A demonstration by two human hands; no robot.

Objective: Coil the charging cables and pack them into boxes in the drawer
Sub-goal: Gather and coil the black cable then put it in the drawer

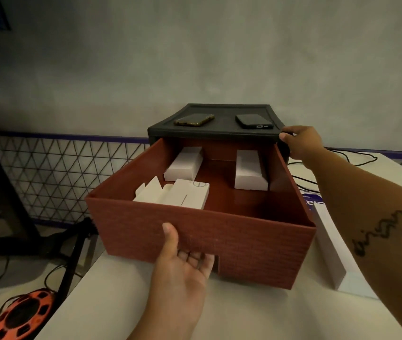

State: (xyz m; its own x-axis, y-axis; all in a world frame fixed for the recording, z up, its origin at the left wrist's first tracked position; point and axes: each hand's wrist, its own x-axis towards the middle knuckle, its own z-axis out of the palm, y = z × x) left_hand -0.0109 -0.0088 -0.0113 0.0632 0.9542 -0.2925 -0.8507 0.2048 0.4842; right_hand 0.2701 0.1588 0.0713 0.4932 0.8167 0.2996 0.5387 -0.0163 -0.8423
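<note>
A red-brown drawer (pixel 244 244) stands pulled far out of a black cabinet (pixel 216 134) on a white table. My left hand (pixel 182 261) grips the drawer's front wall from below, thumb up on the face, fingers curled into the handle notch. My right hand (pixel 300 143) holds the cabinet's top right corner. Inside the drawer lie a closed white box at the back left (pixel 185 164), another at the back right (pixel 250 169), and an open white box with flaps up at the front left (pixel 182 195). Black cables (pixel 305 180) lie on the table behind my right arm.
Two phones (pixel 194 119) (pixel 254 121) rest on the cabinet top. A larger white box (pixel 332 249) lies on the table right of the drawer. On the floor at the left are an orange cable reel (pixel 23 315) and loose cords. A wire mesh fence runs behind.
</note>
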